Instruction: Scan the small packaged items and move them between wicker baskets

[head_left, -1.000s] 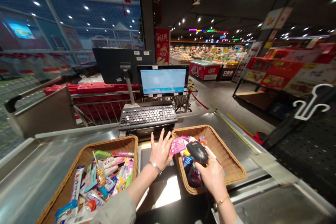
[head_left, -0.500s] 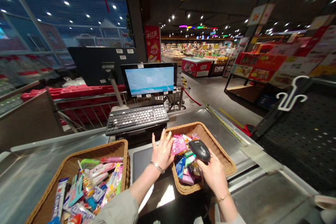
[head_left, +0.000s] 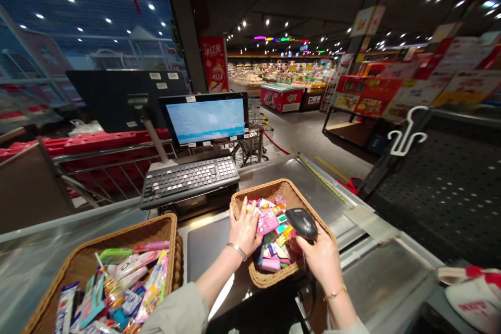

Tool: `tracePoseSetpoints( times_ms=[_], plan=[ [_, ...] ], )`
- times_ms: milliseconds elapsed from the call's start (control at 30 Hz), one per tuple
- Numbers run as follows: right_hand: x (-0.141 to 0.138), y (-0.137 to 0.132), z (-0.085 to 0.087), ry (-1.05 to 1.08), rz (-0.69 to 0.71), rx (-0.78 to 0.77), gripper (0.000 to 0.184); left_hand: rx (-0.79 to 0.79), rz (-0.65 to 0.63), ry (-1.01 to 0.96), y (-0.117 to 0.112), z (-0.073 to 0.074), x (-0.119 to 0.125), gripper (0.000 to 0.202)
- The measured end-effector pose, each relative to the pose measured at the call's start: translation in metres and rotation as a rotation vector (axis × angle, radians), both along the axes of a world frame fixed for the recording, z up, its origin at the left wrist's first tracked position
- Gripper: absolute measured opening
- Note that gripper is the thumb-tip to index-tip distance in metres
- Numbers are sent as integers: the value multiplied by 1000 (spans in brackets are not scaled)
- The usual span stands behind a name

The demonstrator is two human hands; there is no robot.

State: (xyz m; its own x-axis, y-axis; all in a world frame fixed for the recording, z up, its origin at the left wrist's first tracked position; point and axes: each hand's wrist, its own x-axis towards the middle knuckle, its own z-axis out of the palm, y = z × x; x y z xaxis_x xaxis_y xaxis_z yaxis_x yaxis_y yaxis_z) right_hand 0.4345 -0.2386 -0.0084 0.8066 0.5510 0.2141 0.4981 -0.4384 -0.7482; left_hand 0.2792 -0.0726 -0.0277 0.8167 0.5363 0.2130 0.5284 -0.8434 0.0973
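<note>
Fingers [head_left: 243,212] on the left hand [head_left: 243,232] are kinda spread, can't tell if they're pinching the pink packet [head_left: 268,221] just right of them, long axis unclear; right hand [head_left: 323,255], farther off, curls around the black scanner [head_left: 300,223], both things over the right wicker basket [head_left: 270,280].

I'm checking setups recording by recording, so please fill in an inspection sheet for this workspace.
Surface: metal counter, grey panel between two baskets.
Things: scanner; pink packet; right basket with small packages.
Clutter: left basket of mixed items; keyboard; red-and-white object, unclear.
Hands: left hand holds pink packet; right hand grips scanner.
Cables: dark cord below right hand; its ends can't be traced.
Surroundings: two screens, one lit; shop freezer; white hanger.
</note>
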Motion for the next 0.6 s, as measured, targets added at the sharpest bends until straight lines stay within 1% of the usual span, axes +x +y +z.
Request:
tracePoseSetpoints(
  times_ms=[100, 200, 300, 433, 500, 600],
  plan=[
    [3, -7, 3, 53, 2, -26, 41, -1, -3, 8, -4, -3, 6, 63],
    [4, -14, 8, 58, -3, -26, 43, 1, -22, 11, -7, -8, 13, 63],
    [5, -19, 10, 79, -8, -41, 45, 39, -62, -2, -8, -17, 20, 64],
    [7, -22, 11, 96, -22, -55, 45, 92, -42, -29, -8, -29, 27, 63],
    [7, -22, 11, 104, -29, -60, 45, 91, -33, -35, -8, -30, 27, 63],
    [6, -18, 11, 110, -29, -50, 48, 79, -8, -45, -8, -25, 23, 65]
  ],
)
